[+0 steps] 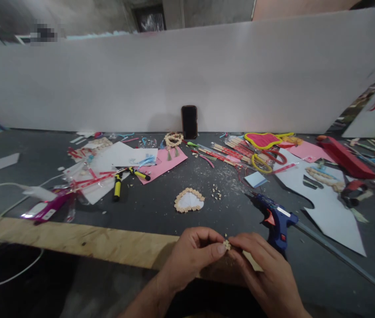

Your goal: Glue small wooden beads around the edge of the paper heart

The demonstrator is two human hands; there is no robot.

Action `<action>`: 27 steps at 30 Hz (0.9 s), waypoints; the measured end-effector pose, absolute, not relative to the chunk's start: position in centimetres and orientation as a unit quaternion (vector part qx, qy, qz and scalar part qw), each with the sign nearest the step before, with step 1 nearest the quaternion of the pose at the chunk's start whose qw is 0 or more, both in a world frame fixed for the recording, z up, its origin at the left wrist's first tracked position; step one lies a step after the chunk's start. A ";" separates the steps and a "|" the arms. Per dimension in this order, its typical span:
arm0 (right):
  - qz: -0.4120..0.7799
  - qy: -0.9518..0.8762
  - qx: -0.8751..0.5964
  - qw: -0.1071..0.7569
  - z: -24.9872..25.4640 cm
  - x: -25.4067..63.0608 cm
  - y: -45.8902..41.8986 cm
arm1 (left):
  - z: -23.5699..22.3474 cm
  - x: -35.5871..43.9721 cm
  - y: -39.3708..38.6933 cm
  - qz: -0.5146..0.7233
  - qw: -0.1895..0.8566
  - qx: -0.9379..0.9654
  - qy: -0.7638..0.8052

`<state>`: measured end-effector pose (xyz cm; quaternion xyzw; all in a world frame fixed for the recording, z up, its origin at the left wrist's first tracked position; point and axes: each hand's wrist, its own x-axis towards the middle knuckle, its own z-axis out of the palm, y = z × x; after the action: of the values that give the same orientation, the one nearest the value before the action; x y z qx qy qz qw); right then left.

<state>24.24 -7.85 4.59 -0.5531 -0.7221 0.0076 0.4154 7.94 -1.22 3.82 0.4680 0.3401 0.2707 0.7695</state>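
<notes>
My left hand (196, 251) pinches a small clump of pale, wood-coloured bits (226, 244) between thumb and fingers. From the other side my right hand (264, 260) has its fingertips closed on the same clump. Both hands are over the front edge of the table, and the clump's exact kind is too small to tell. Beyond them lies a white paper piece (189, 201) with a rim of pale bits around its edge. Several loose bits (216, 192) are scattered beside it. A blue glue gun (278, 216) with a long clear stick rests to the right of my right hand.
A dark phone (189, 121) leans upright against the white partition (187, 75). Yellow-and-black cutters (117, 186), pink paper (166, 165) and a purple tool (50, 205) lie left. Scissors (262, 163), red-wrapped sticks (230, 152) and cut white card (336, 221) lie right.
</notes>
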 end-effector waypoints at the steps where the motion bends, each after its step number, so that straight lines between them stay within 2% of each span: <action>1: 0.007 -0.722 -0.553 0.416 4.5 24.3 -7.9 | 3.8 7.9 -1.2 0.270 0.772 0.465 0.340; 27: 0.001 -0.742 -0.518 0.425 4.7 24.4 -8.8 | 3.9 8.1 -1.4 0.283 0.762 0.457 0.361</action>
<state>24.42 -8.79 4.67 -0.5182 -0.7424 0.0010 0.4247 8.07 -1.36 3.94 0.4568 0.3613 0.2835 0.7619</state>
